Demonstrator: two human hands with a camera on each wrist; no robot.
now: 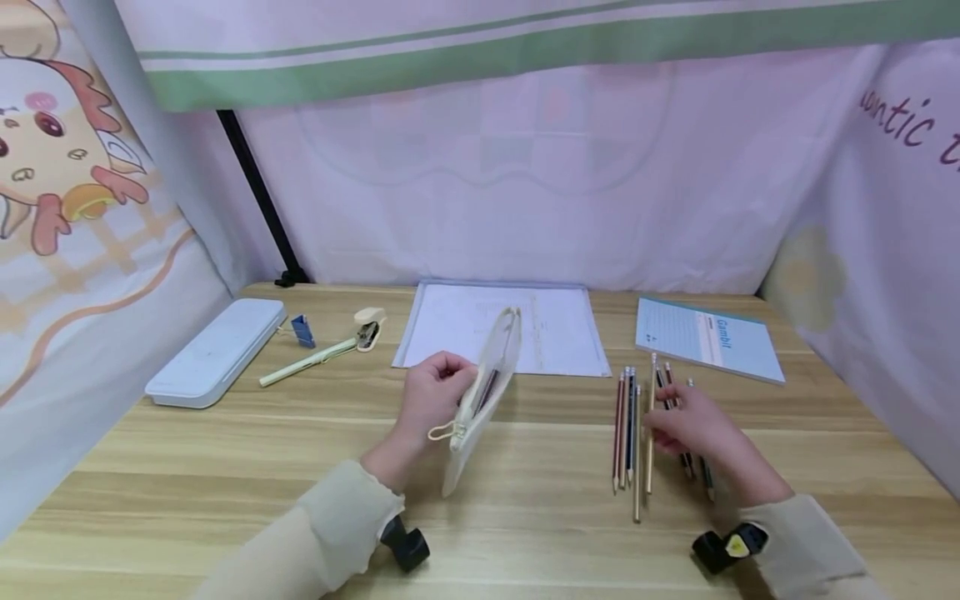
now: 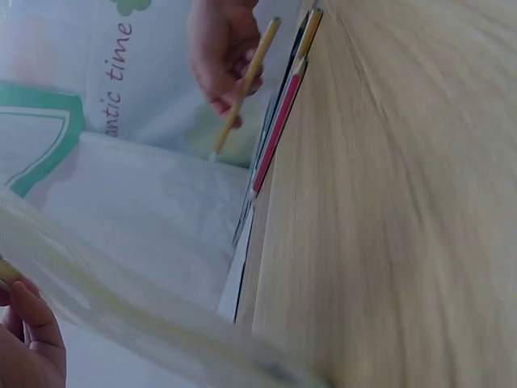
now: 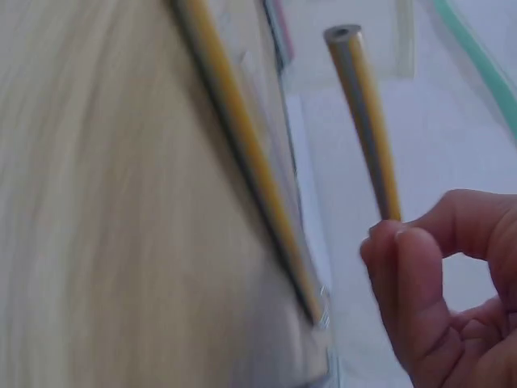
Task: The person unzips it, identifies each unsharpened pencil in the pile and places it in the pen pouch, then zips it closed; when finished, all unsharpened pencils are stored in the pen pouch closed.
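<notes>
Okay, right grip (image 1: 692, 423) pinches a gold pencil (image 1: 650, 467) by thumb and fingers, clear of the surface (image 1: 540, 533). Left grip (image 1: 431, 396) pinches a pale zip pouch (image 1: 478, 427) at its rim; pouch tilted, mouth open, something dark inside. Loose pencils (image 1: 619, 425) lie between both grips, nearer the right; others sit partly under it. Farther out: notebook (image 1: 682, 333), white sheet (image 1: 457, 325), then stapler (image 1: 369, 327), blue clip (image 1: 303, 331), light-blue case (image 1: 213, 346) leftward.
</notes>
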